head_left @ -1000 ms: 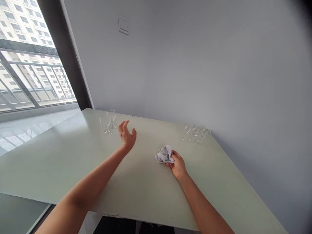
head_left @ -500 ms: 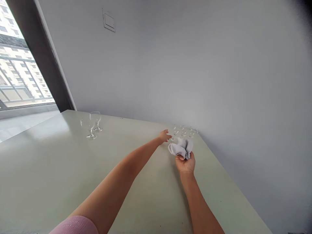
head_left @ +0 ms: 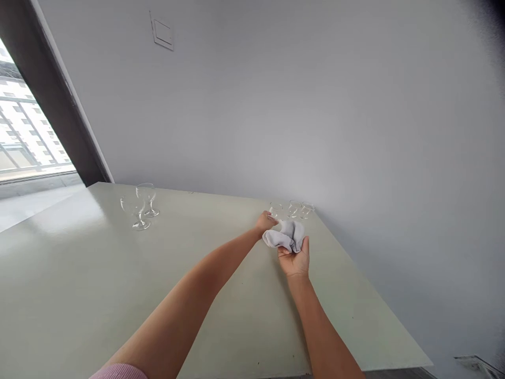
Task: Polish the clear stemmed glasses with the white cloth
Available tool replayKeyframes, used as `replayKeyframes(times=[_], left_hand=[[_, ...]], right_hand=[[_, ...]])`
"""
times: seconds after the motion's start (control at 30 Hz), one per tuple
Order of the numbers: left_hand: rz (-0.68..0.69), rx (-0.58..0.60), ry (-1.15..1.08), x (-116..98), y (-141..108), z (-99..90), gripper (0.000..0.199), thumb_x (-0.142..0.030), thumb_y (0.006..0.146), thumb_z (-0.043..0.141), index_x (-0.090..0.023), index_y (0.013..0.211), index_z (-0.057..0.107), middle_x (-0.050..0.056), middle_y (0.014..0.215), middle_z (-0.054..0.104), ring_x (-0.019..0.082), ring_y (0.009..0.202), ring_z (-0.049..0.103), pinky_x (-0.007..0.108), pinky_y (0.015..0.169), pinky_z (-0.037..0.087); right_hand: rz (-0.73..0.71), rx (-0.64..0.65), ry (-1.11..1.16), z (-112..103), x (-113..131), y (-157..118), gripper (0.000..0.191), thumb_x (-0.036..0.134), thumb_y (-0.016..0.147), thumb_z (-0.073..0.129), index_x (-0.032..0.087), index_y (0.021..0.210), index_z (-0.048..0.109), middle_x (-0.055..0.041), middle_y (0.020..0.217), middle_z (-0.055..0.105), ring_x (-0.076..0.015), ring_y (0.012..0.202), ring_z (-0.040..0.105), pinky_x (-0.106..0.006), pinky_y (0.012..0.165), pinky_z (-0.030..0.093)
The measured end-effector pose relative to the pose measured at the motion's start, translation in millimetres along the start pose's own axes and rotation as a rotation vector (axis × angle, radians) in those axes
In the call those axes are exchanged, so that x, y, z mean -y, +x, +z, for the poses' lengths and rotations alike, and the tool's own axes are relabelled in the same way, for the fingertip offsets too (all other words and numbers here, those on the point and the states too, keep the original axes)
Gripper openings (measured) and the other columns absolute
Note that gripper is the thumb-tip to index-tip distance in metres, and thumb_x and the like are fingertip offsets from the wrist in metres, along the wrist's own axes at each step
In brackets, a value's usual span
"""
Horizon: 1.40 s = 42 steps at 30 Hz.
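Note:
My left hand reaches far across the table, its fingers closed at the lower part of a clear stemmed glass. The cloth partly hides the fingertips and the glass's foot. Just nearer to me, my right hand is palm up, gripping a bunched white cloth that sits close to that glass. Behind the cloth stand two more clear glasses, side by side near the table's far right corner.
Two clear stemmed glasses stand upright at the far left of the pale table. A grey wall runs along the table's back and right. A window is on the left, and a switch plate is on the wall.
My left hand's fingers have closed in on the nearest glass of the right-hand group. My right hand keeps the cloth beside it. The whole view has shifted slightly.

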<state>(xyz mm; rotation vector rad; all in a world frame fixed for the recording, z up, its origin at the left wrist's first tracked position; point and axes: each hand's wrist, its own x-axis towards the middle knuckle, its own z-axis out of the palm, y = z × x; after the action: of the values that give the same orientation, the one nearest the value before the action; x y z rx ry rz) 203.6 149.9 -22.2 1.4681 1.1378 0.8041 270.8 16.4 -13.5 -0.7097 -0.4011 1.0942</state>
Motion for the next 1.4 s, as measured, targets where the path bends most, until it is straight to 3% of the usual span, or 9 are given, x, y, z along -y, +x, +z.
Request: replayKeyframes(times=[0.1, 0.3, 0.4, 0.5, 0.77, 0.93, 1.07, 1.2, 1.4], left_hand=[[0.033, -0.102, 0.081, 8.9, -15.6, -23.4, 0.043, -0.024, 0.069, 0.064, -0.015, 0.108, 0.047, 0.008, 0.099, 0.061, 0.018, 0.087, 0.057, 0.030, 0.075, 0.042], [0.139, -0.257, 0.223, 16.9, -62.8, -75.8, 0.031, -0.027, 0.069, 0.060, -0.021, 0.096, 0.046, 0.006, 0.107, 0.058, 0.019, 0.096, 0.053, 0.030, 0.075, 0.038], [0.191, -0.268, 0.259, 20.4, -92.1, -95.1, 0.033, -0.025, 0.072, 0.056, -0.024, 0.101, 0.041, 0.002, 0.101, 0.060, 0.016, 0.090, 0.055, 0.027, 0.071, 0.038], [0.270, -0.290, 0.360, 28.1, -118.1, -107.2, 0.033, -0.024, 0.074, 0.053, -0.026, 0.103, 0.039, 0.000, 0.095, 0.059, 0.016, 0.085, 0.055, 0.027, 0.067, 0.037], [0.479, -0.429, 0.651, 57.0, -156.2, -107.4, 0.043, -0.022, 0.079, 0.046, -0.024, 0.121, 0.034, 0.004, 0.093, 0.057, 0.021, 0.094, 0.053, 0.036, 0.083, 0.037], [0.504, -0.504, 0.710, 64.4, -165.3, -104.9, 0.058, -0.043, 0.078, 0.051, -0.024, 0.129, 0.030, 0.007, 0.096, 0.058, 0.024, 0.091, 0.052, 0.038, 0.083, 0.036], [0.578, -0.489, 0.778, 65.5, -166.2, -109.1, 0.063, -0.051, 0.077, 0.051, -0.021, 0.129, 0.032, 0.008, 0.092, 0.058, 0.024, 0.087, 0.053, 0.038, 0.082, 0.035], [0.578, -0.517, 0.789, 65.6, -165.6, -109.5, 0.061, -0.050, 0.078, 0.050, -0.021, 0.129, 0.033, 0.009, 0.093, 0.059, 0.024, 0.088, 0.053, 0.038, 0.081, 0.035], [0.595, -0.565, 0.811, 63.6, -168.1, -110.2, 0.059, -0.051, 0.079, 0.048, -0.020, 0.127, 0.035, 0.010, 0.096, 0.059, 0.024, 0.088, 0.053, 0.037, 0.079, 0.036]], right_hand=[[-0.003, 0.049, 0.035, 3.0, -2.8, -3.1, 0.034, 0.056, 0.074, 0.052, 0.025, 0.088, 0.055, 0.0019, 0.084, 0.062, -0.0064, 0.056, 0.052, -0.017, 0.038, 0.035], [0.077, 0.019, -0.042, 2.5, -14.5, -1.6, 0.020, 0.021, 0.064, 0.069, 0.022, 0.076, 0.052, 0.0070, 0.069, 0.058, -0.0053, 0.053, 0.051, -0.016, 0.036, 0.033], [0.160, -0.034, -0.052, 3.8, -21.1, -1.5, 0.018, 0.027, 0.067, 0.066, 0.022, 0.078, 0.052, 0.0070, 0.064, 0.057, -0.0068, 0.049, 0.051, -0.017, 0.036, 0.035], [0.172, 0.038, -0.167, 5.6, -27.1, -4.0, 0.027, 0.041, 0.072, 0.062, 0.023, 0.091, 0.056, 0.0019, 0.080, 0.064, -0.0133, 0.065, 0.059, -0.025, 0.048, 0.047], [-0.076, 0.088, -0.780, 1.6, -31.4, -11.0, 0.038, 0.055, 0.072, 0.056, 0.019, 0.080, 0.066, -0.0042, 0.089, 0.066, -0.0202, 0.093, 0.056, -0.027, 0.072, 0.045], [-0.262, 0.309, -1.001, 7.2, -19.4, -18.3, 0.042, 0.053, 0.073, 0.057, 0.032, 0.109, 0.059, 0.0002, 0.126, 0.052, -0.0236, 0.119, 0.040, -0.039, 0.095, 0.034], [-0.451, 0.381, -1.244, 13.3, -16.7, -27.8, 0.042, 0.051, 0.081, 0.046, 0.036, 0.120, 0.051, 0.0039, 0.141, 0.033, -0.0269, 0.123, 0.034, -0.044, 0.097, 0.030], [-0.568, 0.566, -1.329, 26.7, -30.9, -49.6, 0.046, 0.042, 0.089, 0.036, 0.036, 0.134, 0.032, 0.0012, 0.143, 0.029, -0.0232, 0.115, 0.044, -0.036, 0.086, 0.041], [-0.874, 0.471, -1.594, 39.2, -44.0, -74.2, 0.037, 0.039, 0.084, 0.046, 0.026, 0.117, 0.057, -0.0110, 0.112, 0.056, -0.0261, 0.089, 0.050, -0.041, 0.078, 0.038]])
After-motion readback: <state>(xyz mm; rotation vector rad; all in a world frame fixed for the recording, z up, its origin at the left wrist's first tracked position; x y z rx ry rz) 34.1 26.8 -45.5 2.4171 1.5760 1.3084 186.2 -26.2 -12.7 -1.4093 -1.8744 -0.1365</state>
